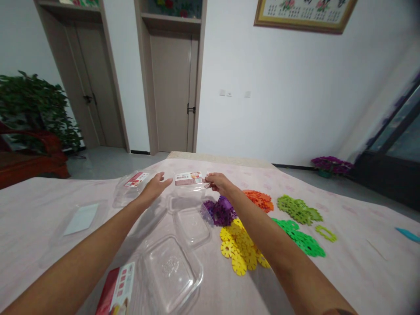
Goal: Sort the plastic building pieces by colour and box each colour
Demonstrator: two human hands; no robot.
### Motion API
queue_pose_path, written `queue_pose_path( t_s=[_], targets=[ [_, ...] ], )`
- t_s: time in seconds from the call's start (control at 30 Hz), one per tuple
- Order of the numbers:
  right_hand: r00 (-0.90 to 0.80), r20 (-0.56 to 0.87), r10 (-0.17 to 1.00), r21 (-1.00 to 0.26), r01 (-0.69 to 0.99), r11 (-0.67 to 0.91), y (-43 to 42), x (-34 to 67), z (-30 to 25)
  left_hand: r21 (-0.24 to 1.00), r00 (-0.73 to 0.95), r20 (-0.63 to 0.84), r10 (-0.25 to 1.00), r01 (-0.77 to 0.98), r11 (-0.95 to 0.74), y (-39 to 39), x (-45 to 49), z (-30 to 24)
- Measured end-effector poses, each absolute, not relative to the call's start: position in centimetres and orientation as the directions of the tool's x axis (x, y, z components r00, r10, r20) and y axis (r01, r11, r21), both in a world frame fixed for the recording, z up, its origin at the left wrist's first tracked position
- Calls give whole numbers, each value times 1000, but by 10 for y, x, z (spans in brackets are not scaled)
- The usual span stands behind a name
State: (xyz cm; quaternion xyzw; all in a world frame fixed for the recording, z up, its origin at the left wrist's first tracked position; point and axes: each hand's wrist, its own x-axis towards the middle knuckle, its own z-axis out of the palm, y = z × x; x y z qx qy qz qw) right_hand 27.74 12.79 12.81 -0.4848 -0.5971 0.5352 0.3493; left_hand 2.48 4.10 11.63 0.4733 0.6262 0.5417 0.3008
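Observation:
Near the far middle of the table, my right hand (219, 181) grips the right edge of a clear plastic container (189, 189) with a printed label on top. To its left, my left hand (157, 186) has its fingers apart and holds nothing, a small gap from the container. Another labelled clear container (129, 192) stands behind my left forearm. Just below the gripped one lies an open clear container (193, 225). Purple snowflake building discs (218, 212) are heaped beside my right wrist, and yellow discs (241, 247) lie left of my right forearm.
Orange discs (259, 200), olive-green discs (298, 209) and bright green discs (302, 238) lie right of my right arm. A large clear container (169, 271) and a red-labelled one (116, 288) are nearest me. At left is a clear container with a white label (81, 218).

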Motion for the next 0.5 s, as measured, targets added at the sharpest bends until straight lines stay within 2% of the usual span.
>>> queue_pose_path(
  t_s=[0.1,0.17,0.23,0.3,0.33,0.37,0.43,0.5],
  targets=[
    [-414,-116,903,-991,111,-77,106,272,131,994,-354,83,932,90,-54,35,35,126],
    [-473,-100,875,-995,40,-92,89,269,129,991,-362,114,925,-18,-129,24,35,133],
    [-472,-55,880,-998,19,-52,70,270,122,968,-438,184,880,-74,-239,5,28,144],
    [-452,34,891,-994,79,78,49,277,113,938,-542,323,776,71,-340,-23,15,154],
    [-455,94,885,-977,131,171,37,282,108,900,-565,431,704,212,-381,-39,7,157],
    [-475,164,864,-941,187,282,25,288,104,848,-516,529,674,361,-389,-56,-3,159],
    [-572,307,761,-816,253,519,-2,303,96,704,-468,661,586,659,-267,-91,-26,154],
    [-718,405,565,-620,238,748,-30,318,90,490,-390,757,525,870,-60,-122,-52,137]
  ],
)
